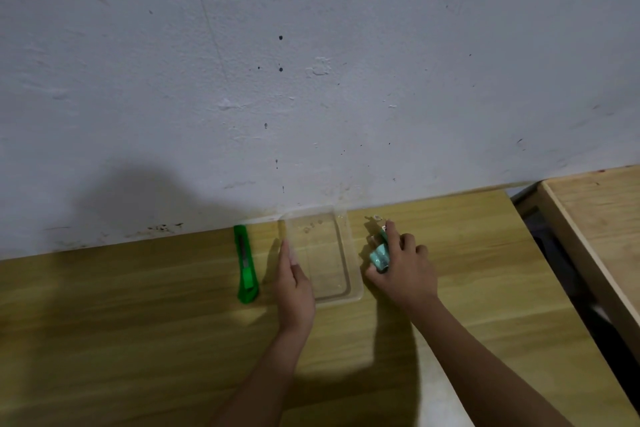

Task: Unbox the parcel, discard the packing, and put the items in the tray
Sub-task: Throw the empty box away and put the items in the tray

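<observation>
A clear plastic tray (346,253) lies on the wooden table near the wall, with nothing visible inside it. My left hand (294,282) rests flat against the tray's left rim, fingers stretched along it. Just right of the tray, my right hand (403,263) is closed around a small teal item (380,256) with a clear part at its top. The item is close to the table surface beside the tray's right wall.
A green utility knife (246,265) lies left of the tray, pointing toward the wall. The white wall (311,80) stands right behind the tray. A second wooden table (599,218) sits at the right, separated by a dark gap (568,274).
</observation>
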`<action>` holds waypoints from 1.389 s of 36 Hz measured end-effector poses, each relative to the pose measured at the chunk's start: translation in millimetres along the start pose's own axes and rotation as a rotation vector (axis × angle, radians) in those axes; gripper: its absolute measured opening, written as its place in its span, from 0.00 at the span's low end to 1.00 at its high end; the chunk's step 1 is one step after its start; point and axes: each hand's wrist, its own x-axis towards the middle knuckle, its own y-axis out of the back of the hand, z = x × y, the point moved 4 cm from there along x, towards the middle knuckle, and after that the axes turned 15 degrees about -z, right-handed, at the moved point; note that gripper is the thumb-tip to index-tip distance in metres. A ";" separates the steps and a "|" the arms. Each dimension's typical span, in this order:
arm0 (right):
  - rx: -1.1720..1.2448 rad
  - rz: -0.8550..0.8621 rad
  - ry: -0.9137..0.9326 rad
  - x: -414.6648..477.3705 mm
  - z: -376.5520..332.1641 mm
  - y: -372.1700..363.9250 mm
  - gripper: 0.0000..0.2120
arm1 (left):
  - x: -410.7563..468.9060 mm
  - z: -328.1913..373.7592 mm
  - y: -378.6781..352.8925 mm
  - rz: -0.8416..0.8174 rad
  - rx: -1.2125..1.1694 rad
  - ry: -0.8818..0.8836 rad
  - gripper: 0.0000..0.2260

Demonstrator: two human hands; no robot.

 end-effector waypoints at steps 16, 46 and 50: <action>0.002 0.001 0.035 -1.7 0.0 -0.9 0.43 | -3.0 3.3 -0.9 -0.012 0.020 -0.009 0.20; -0.056 -0.067 0.354 0.0 -100.2 -9.5 0.39 | 17.5 -26.8 -7.9 -0.179 -0.810 0.205 0.22; -0.041 -0.059 0.325 1.7 -98.3 -19.6 0.39 | 19.3 -28.2 -6.4 -0.256 -0.818 0.218 0.23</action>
